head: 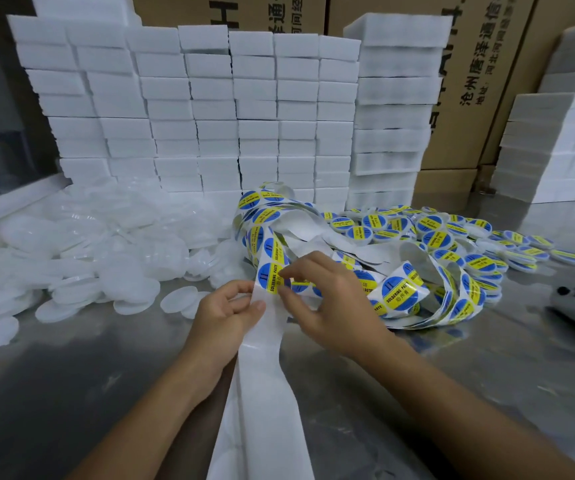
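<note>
Two pinches: left hand (223,317) on backing strip (265,393), right hand (331,299) on edge of one label (266,277); I expect creasing if pulled skewed.

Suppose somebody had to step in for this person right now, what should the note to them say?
Left hand pinches the white paper backing strip, which runs down toward the body.
Right hand pinches the edge of a round blue and yellow sticker on that strip.
Done: a heap of stickered round white lids lies right of the hands on the grey metal table.
Left: a big heap of plain white plastic lids at the left, and many stickers on the tangled strip.
</note>
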`<action>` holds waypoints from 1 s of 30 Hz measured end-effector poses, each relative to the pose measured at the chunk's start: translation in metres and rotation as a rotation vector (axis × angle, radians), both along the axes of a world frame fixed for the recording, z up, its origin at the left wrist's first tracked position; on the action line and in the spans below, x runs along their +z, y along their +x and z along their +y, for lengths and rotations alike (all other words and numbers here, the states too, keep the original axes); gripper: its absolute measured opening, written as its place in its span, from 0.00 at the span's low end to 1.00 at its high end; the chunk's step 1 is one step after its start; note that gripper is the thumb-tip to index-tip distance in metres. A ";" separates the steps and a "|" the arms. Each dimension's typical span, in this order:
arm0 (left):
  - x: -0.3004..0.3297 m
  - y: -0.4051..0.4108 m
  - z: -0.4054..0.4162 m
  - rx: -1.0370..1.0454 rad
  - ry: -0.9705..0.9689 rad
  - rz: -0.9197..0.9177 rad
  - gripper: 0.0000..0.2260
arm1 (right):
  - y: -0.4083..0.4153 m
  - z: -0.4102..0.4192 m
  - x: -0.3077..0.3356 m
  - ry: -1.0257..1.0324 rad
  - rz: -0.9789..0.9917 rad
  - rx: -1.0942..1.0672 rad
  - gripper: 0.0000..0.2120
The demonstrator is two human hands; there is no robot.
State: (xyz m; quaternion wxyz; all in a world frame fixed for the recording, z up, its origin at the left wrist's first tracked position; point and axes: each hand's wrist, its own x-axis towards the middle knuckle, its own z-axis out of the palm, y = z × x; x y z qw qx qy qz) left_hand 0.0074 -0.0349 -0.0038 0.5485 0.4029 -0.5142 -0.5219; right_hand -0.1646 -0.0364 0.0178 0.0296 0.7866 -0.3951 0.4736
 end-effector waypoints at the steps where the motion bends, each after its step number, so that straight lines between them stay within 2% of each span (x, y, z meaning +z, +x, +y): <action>1: 0.000 -0.001 0.001 -0.025 0.012 0.045 0.10 | 0.001 0.000 -0.002 0.029 0.014 0.010 0.10; 5: 0.005 0.000 0.001 -0.146 0.083 0.271 0.15 | 0.005 0.001 -0.006 0.087 -0.021 0.080 0.17; 7: 0.007 0.003 0.001 -0.166 0.087 0.320 0.16 | 0.005 0.001 -0.006 0.082 -0.028 0.100 0.18; 15: 0.005 -0.001 0.005 -0.070 0.008 0.170 0.10 | 0.003 0.004 -0.005 0.056 -0.068 0.017 0.11; 22: 0.006 0.001 0.007 -0.005 0.001 0.067 0.16 | 0.002 0.003 -0.003 0.080 -0.063 0.041 0.04; 26: 0.005 0.001 0.005 0.043 0.003 -0.028 0.14 | -0.001 0.000 -0.001 0.206 -0.300 -0.004 0.03; 30: 0.005 0.004 0.003 0.117 0.032 -0.030 0.14 | -0.007 -0.005 0.011 0.543 -0.820 -0.035 0.03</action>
